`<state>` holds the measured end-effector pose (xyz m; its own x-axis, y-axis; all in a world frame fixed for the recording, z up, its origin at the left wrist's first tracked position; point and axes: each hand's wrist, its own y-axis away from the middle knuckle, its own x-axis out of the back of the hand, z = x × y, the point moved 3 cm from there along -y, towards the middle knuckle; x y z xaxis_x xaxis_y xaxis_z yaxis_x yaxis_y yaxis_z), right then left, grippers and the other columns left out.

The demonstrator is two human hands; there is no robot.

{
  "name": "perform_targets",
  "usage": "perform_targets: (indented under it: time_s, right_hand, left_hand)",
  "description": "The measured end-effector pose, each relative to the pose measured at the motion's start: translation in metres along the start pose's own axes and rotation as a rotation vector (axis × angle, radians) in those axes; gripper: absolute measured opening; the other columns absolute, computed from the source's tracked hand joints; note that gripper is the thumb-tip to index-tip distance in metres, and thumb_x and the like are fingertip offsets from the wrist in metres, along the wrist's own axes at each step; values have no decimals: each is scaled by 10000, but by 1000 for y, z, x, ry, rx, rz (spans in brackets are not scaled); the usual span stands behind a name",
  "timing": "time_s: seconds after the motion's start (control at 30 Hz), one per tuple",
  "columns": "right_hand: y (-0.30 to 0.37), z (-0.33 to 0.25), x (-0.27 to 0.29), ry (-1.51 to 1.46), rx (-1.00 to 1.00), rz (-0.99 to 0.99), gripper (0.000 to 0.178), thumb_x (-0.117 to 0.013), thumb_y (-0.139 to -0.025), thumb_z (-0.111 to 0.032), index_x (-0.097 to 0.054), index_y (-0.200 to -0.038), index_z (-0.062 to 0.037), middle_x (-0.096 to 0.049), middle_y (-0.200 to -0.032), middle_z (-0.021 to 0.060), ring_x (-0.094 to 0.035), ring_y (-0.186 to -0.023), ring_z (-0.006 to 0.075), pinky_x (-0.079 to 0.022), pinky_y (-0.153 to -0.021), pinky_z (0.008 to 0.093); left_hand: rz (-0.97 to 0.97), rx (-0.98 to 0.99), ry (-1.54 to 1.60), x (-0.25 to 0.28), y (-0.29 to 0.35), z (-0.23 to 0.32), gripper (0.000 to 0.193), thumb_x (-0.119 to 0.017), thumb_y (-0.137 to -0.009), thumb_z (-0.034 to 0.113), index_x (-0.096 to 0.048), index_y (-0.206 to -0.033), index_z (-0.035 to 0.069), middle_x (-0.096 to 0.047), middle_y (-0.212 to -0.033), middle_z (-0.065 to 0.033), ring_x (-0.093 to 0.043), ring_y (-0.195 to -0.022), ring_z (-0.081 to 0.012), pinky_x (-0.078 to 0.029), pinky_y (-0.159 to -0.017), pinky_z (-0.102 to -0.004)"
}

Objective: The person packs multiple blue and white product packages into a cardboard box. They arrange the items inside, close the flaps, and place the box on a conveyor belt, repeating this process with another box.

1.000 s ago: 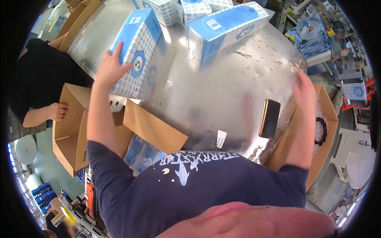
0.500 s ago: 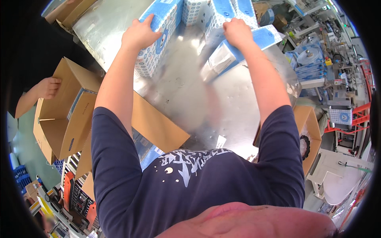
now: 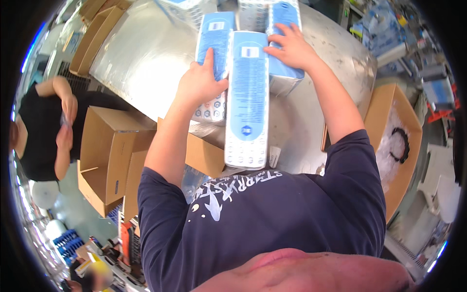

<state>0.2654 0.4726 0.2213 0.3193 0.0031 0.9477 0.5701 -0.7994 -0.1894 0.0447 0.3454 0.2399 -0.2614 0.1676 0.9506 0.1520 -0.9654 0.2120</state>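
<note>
Head view: middle blue-white pack (image 3: 248,100) between left hand (image 3: 199,82) and right hand (image 3: 296,50), over metal table (image 3: 141,61).
Left hand on left pack (image 3: 215,38), right hand on right pack (image 3: 288,71); both sets of fingers spread apart. Middle blue-white pack inward of each, right hand nearer, contact unclear; long axis fore-aft, near end toward shirt (image 3: 277,209).

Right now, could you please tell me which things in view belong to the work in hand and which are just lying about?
Seemingly in the work:
- left pack, under left hand
- middle pack
- right pack, under right hand

Apparently lying about:
- phone
- black ring
- label
</note>
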Motion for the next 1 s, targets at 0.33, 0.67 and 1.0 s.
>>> perform_targets:
  time_s: [0.33,0.67,1.0]
  right_hand:
    - [193,51,26,-1040,-553,-113,531,-451,-950,-461,-443,-1352,-115,-403,-1407,108,-425,-1255,265,-482,-900,443]
    - [147,59,-34,-1213,-220,-177,670,-422,-929,-578,-475,-1344,-54,-638,-1147,102,-625,-973,217,-439,-927,318]
    - [222,-219,-16,-604,867,-1021,587,-597,-885,-432,-521,-1284,-9,-605,-1179,175,-605,-1016,269,-457,-880,355]
  left_hand:
    - [-355,-14,1187,-58,84,-30,880,-685,-820,287,-147,-1453,-1,-533,-1230,-234,-600,-1076,-277,-514,-873,-356]
    - [-8,-20,1416,-36,146,-33,698,-702,-767,145,-356,-1354,-6,-581,-1188,-135,-604,-1042,-211,-512,-886,-359]
    - [270,-64,1242,187,400,-207,393,-690,-818,225,-580,-1133,18,-651,-1001,-80,-636,-878,-173,-521,-799,-314]
